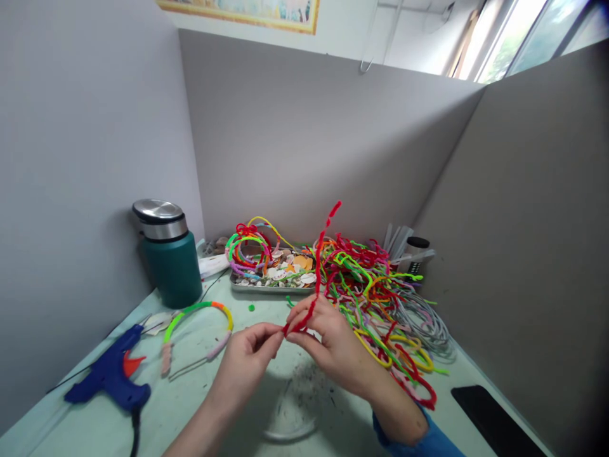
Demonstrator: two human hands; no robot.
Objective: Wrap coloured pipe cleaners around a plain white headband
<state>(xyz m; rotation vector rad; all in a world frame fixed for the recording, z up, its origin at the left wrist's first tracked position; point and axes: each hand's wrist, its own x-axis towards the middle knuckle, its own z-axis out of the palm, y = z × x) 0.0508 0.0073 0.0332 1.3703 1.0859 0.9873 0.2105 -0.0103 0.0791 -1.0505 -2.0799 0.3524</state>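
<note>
Both my hands meet above the middle of the table, pinching a red pipe cleaner (pixel 320 260) between them. My left hand (pixel 250 355) grips its lower end between thumb and forefinger. Just to the right, my right hand (pixel 330 339) holds the same pipe cleaner at a bend, and its long free end sticks up, slightly kinked. The exact shape between the fingertips is partly hidden. A headband-like hoop (pixel 195 308), wrapped in green, orange, yellow and pink with a bare grey end, lies left of my left hand.
A blue glue gun (pixel 111 374) and a green bottle (pixel 172 266) stand on the left. Behind my hands, a metal tray (pixel 266 289) carries small discs and wrapped hoops. Tangled pipe cleaners (pixel 356 273) spread to the right, near a black phone-like slab (pixel 492 419). Grey partitions (pixel 304 139) enclose the table.
</note>
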